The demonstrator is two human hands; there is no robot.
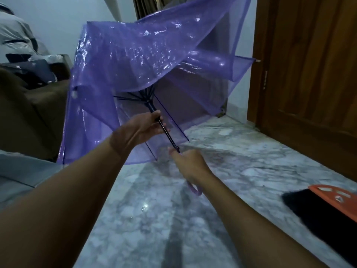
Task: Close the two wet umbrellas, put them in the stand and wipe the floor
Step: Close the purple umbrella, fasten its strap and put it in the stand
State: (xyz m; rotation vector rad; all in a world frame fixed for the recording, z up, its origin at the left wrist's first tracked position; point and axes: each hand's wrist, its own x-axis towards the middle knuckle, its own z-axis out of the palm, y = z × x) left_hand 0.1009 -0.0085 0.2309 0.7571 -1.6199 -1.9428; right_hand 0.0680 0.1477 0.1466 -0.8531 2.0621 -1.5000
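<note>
A translucent purple umbrella (139,55) hangs half-collapsed in front of me, its wet canopy folding inward. My left hand (143,128) grips the black shaft (166,132) just below the runner and ribs. My right hand (190,165) holds the lower end of the shaft, with the curved purple handle (195,188) showing beneath my wrist. The marble floor (241,161) below glistens with water drops (144,207). Only this one umbrella is visible, and no stand is in view.
A brown sofa (29,113) with clothes and bags stands at the left. A wooden door (313,74) fills the right side. An orange-and-black object (328,206) lies on the floor at the right edge.
</note>
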